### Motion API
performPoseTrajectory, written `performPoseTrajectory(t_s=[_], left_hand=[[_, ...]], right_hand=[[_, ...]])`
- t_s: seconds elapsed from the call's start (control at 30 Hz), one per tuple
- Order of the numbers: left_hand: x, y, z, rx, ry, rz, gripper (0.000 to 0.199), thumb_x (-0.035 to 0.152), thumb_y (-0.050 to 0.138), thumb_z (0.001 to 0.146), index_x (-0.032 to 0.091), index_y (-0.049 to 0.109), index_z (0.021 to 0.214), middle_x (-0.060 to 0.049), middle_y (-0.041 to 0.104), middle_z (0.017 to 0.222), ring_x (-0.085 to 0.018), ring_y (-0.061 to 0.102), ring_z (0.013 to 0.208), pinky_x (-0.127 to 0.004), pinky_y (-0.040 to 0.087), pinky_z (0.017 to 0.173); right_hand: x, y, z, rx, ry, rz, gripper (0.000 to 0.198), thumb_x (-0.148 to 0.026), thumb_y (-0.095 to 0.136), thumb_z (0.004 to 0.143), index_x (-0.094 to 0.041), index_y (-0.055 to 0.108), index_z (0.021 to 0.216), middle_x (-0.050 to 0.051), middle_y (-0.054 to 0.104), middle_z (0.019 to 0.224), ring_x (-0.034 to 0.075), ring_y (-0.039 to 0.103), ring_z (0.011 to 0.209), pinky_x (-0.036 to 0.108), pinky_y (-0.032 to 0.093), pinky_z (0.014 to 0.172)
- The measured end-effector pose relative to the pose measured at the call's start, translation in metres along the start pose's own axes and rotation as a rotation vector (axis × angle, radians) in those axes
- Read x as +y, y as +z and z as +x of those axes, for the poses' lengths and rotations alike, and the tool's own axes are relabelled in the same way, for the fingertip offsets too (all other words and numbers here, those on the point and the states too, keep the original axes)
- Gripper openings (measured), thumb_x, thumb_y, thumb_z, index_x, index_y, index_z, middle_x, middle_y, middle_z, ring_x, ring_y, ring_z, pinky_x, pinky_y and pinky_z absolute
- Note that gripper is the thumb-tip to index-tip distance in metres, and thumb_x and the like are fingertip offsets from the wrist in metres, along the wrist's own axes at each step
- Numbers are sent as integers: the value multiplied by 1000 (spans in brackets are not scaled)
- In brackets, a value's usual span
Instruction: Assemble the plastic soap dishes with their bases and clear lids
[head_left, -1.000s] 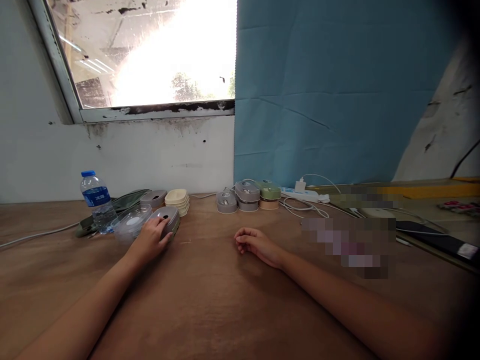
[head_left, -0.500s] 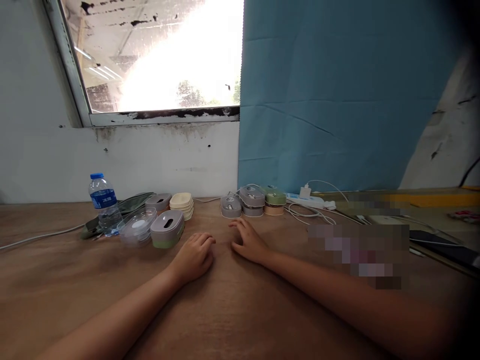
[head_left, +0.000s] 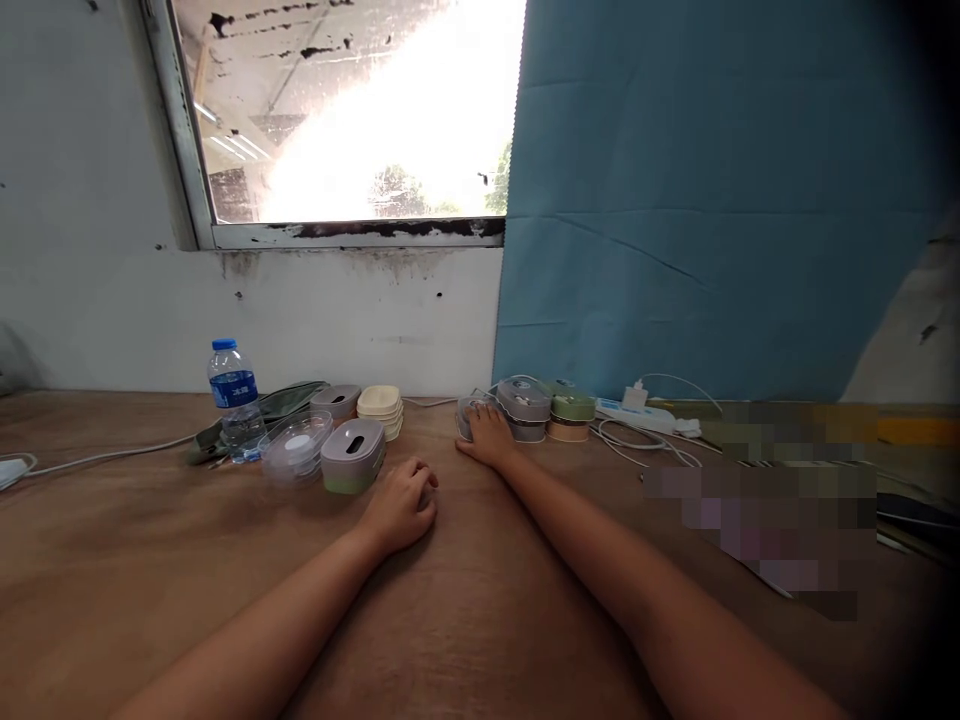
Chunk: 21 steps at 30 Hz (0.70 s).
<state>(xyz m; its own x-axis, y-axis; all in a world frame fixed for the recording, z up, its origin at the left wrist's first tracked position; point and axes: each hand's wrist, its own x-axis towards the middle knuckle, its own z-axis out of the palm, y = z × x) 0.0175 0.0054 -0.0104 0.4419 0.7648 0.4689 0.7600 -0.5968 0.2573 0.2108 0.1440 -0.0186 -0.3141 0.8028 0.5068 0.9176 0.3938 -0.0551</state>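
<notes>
The small grey box [head_left: 463, 413] stands on the bench [head_left: 480, 610] at the left end of a row, partly covered by the right hand [head_left: 489, 437]. The fingers of this grip lie over it; whether they clamp it, one cannot tell. The box looks light, stiff and perhaps a little slippery, so its side walls seem the best place to hold. The stacked grey boxes [head_left: 525, 400] close at its right leave little finger room. The left hand [head_left: 403, 503] rests near a lidded container [head_left: 353, 462], fingers bent, palm hidden.
</notes>
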Motion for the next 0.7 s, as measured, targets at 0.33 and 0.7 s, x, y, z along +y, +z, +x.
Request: performPoseTrajectory(t_s=[0.33,0.7], left_hand=[[-6,-4,0,104,-6,-53,32,17,51,71,17,48,103,-10,48,108,-23,48,101,-39,38,89],[5,-13,-8,-302,218,-488,75,37,66,67,18,27,128,-11,40,128,-22,40,117,-38,33,99]], right_hand=[[-13,-48,-54,-43,-243,148,45,-27,56,71,-13,47,112,15,50,117,29,42,110,41,31,95],[-15,-123,-157,-189,-380,549,51,-28,65,65,-23,47,112,11,38,129,26,37,119,38,32,97]])
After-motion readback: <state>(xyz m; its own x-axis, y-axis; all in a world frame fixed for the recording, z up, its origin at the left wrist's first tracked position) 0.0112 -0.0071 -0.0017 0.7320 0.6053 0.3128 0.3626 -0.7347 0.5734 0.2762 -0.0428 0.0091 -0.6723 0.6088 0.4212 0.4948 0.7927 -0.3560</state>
